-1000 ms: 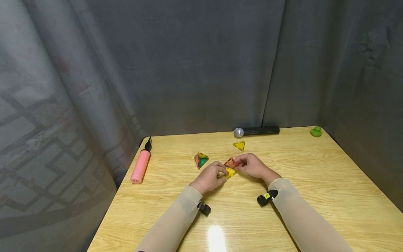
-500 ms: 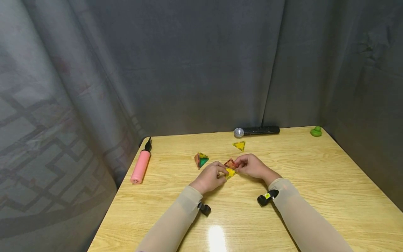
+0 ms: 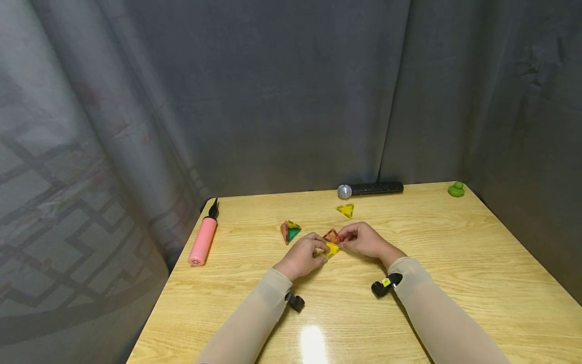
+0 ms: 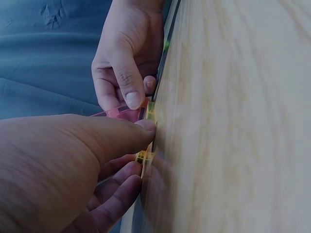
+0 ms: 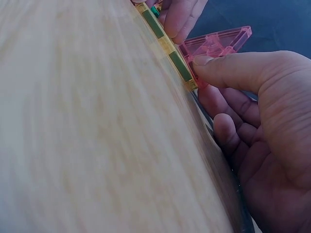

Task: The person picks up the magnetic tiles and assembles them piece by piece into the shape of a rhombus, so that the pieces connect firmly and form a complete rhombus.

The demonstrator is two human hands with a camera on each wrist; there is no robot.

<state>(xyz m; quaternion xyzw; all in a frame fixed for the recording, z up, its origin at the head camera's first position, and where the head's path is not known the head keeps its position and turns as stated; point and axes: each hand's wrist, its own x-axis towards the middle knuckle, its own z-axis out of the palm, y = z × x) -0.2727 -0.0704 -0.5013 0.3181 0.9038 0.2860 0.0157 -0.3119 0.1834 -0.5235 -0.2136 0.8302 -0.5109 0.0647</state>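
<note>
Two translucent triangular magnetic tiles meet edge to edge between the hands near the middle of the table. My left hand point(image 3: 302, 257) pinches the yellow magnetic tile point(image 3: 333, 249), which lies flat along the tabletop; in the left wrist view its thumb point(image 4: 141, 127) is on top. From the other side my right hand point(image 3: 365, 239) pinches the red magnetic tile point(image 3: 332, 235) at a corner. The right wrist view shows the red tile point(image 5: 218, 43) tilted up from the yellow tile's edge point(image 5: 167, 51), with the right thumb point(image 5: 228, 69) on it.
Left of the hands stands a small joined shape of orange, green and yellow tiles point(image 3: 292, 233). A loose yellow triangle point(image 3: 346, 210) lies beyond them. A black microphone point(image 3: 373, 189) and a green toy point(image 3: 456, 190) are by the back edge. A pink hand pump point(image 3: 203, 240) lies at left.
</note>
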